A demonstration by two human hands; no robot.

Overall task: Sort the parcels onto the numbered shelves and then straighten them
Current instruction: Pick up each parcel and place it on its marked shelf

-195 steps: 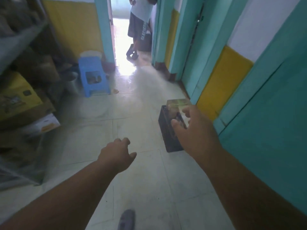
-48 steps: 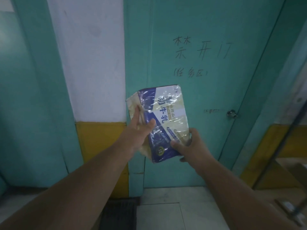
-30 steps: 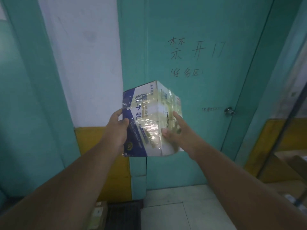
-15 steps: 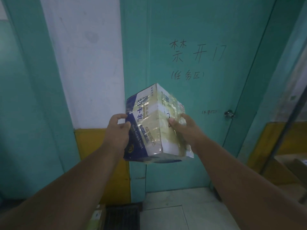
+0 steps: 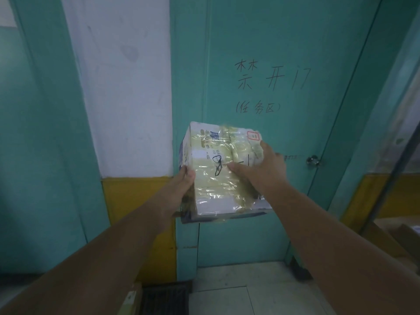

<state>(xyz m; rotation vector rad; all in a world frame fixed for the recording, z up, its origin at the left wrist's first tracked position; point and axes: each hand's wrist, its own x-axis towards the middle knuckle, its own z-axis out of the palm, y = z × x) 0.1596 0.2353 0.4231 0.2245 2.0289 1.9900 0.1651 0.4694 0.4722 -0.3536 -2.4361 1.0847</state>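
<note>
1. Teal door (image 5: 261, 53) fills the far view, with handwritten characters; white and yellow wall (image 5: 127, 87) to its left; small knob (image 5: 313, 160) at right.
2. Parcel (image 5: 218, 185), a tape-wrapped carton, is held up mid-air in front of the door, between both hands. A handwritten mark on its facing side, likely the shelf number, cannot be read for sure.
3. Step, judged: checking the parcel's number before shelving. Next move calls for turning to the matching shelf; none is in view.
4. Left hand (image 5: 181, 185) grips the left edge, thumb on front, fingers hidden behind.
5. Right hand (image 5: 261, 169) grips the right side, thumb pressed flat on the front.
</note>
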